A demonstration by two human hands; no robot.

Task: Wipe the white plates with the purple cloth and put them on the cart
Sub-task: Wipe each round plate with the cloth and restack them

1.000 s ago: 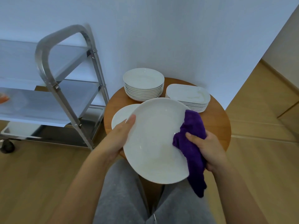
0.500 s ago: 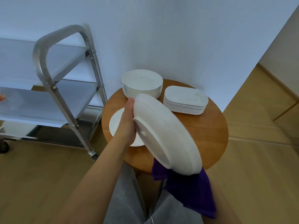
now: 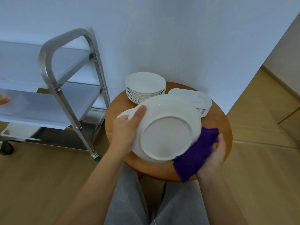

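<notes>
My left hand (image 3: 126,127) grips the left rim of a round white plate (image 3: 167,133), thumb on top, held over the table with its underside and foot ring facing me. My right hand (image 3: 214,153) holds the purple cloth (image 3: 196,153) against the plate's lower right edge. Another white plate (image 3: 125,113) lies flat on the table, mostly hidden behind my left hand. A stack of round white plates (image 3: 145,86) and a stack of rectangular white plates (image 3: 201,101) stand at the back of the table. The steel cart (image 3: 65,98) stands to the left.
The round wooden table (image 3: 217,125) sits in a corner against the pale wall. The cart has several flat shelves, a tall handle frame and a caster (image 3: 6,148) on the wooden floor. An orange thing (image 3: 4,99) shows at the left edge. My grey-trousered legs are below.
The plate was flipped from face up, through on edge, to underside up. My right hand with the cloth dropped under the plate and now shows at its lower right edge.
</notes>
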